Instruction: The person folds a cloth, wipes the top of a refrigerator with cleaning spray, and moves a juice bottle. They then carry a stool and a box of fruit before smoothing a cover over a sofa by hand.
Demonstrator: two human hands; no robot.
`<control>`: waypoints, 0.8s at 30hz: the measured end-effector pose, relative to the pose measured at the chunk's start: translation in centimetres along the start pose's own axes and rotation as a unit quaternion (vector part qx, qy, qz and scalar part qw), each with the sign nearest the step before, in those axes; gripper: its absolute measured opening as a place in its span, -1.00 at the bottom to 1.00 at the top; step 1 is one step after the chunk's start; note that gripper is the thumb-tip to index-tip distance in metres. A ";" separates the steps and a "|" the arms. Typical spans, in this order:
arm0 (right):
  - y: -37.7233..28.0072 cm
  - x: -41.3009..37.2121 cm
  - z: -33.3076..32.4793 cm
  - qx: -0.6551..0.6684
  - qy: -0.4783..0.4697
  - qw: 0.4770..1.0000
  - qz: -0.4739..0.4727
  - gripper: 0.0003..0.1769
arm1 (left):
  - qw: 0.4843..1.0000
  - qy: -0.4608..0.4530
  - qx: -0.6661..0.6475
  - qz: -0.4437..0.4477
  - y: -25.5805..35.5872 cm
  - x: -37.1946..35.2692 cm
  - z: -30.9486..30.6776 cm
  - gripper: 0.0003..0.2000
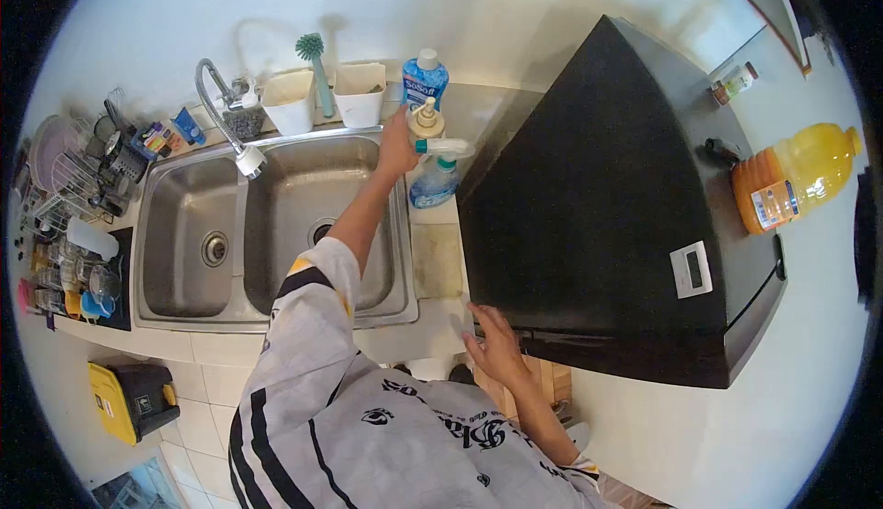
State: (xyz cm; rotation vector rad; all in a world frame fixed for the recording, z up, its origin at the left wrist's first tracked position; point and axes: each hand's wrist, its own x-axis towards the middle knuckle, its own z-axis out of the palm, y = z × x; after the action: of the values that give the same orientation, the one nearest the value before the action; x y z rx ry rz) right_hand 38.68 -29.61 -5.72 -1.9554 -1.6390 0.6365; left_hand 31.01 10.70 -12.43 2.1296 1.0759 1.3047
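My left hand [397, 146] reaches over the right side of the sink to a group of bottles on the counter. It is right beside a beige pump bottle [426, 121], with its fingertips partly hidden, so I cannot make out a grip. Behind the pump stands a blue SoSoft bottle [424, 77] with a white cap. In front is a clear spray bottle [434, 185] holding blue liquid, its green-and-white trigger head close to my hand. My right hand [495, 342] is open, fingers apart, at the counter's front corner beside the black refrigerator [589, 205].
A double steel sink [241, 233] with a flexible faucet [221, 114] lies ahead. Two white containers [360, 97] and a green brush [321, 72] stand behind it. A dish rack [69, 178] is left. On the refrigerator sit a yellow liquid bottle [809, 173] and a small timer [691, 270].
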 end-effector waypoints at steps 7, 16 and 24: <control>0.4 3.0 -2.6 -0.017 0.106 0.994 -0.012 -0.50 | 0.998 -0.010 -0.020 -0.058 -1.1 1.0 1.0 -0.26; 0.3 10.9 -1.0 0.054 0.131 0.989 -0.042 -0.54 | 0.992 0.058 -0.025 -0.113 1.5 -1.3 -9.9 -0.18; 2.7 26.0 0.8 0.065 0.156 0.979 -0.112 -0.33 | 0.983 0.063 -0.072 -0.160 5.9 -9.5 -17.6 -0.32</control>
State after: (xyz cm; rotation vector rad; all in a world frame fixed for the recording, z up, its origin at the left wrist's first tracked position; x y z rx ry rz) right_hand 44.45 -4.34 -8.89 -1.6506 -1.5477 0.3226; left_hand 15.40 -1.13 -5.35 1.7052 1.2717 1.3282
